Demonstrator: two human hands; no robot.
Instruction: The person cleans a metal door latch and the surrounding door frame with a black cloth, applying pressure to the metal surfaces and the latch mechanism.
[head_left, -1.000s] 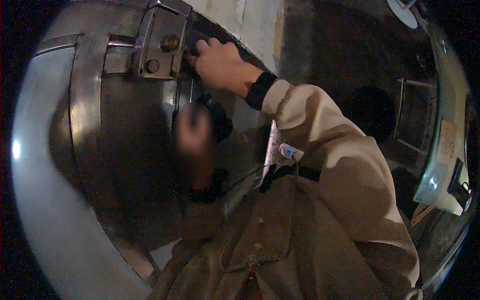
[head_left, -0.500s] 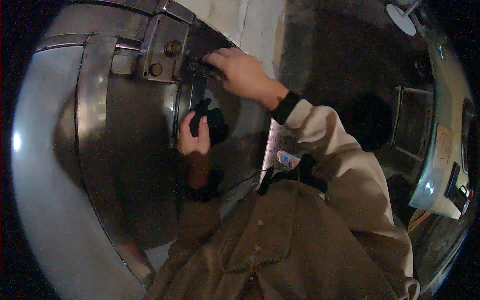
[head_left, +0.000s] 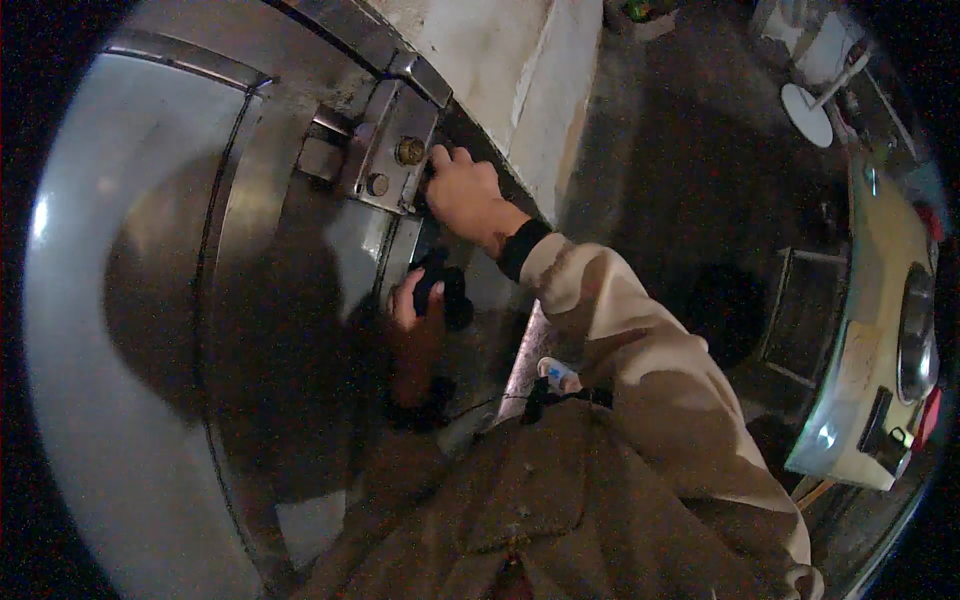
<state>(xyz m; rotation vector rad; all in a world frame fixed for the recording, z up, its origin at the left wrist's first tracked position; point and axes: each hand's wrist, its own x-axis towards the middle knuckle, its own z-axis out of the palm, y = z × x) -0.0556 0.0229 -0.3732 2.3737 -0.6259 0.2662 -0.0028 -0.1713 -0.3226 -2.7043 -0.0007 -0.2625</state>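
Observation:
My left hand [head_left: 405,310] is closed on a dark black object [head_left: 450,297], whose kind I cannot make out in the shadow. Above it, my right hand [head_left: 465,197] reaches to the right side of a metal block [head_left: 385,155] with two round knobs, the brass-coloured one [head_left: 409,151] nearest my fingers. Its fingers are bent over the block's side edge, and whatever they grip is hidden. Both hands are at a shiny steel panel [head_left: 130,290] that is partly in my shadow.
A pale wall edge [head_left: 490,70] rises behind the block. At the right stand a yellowish table [head_left: 860,370] with a round metal pan [head_left: 915,330], a metal frame [head_left: 805,315] and a round white-topped stand [head_left: 806,115]. A shoe [head_left: 558,374] shows below.
The view has shifted, so the panel and block sit farther right and lower. My right hand has moved down against the block's side; my left still holds the black object.

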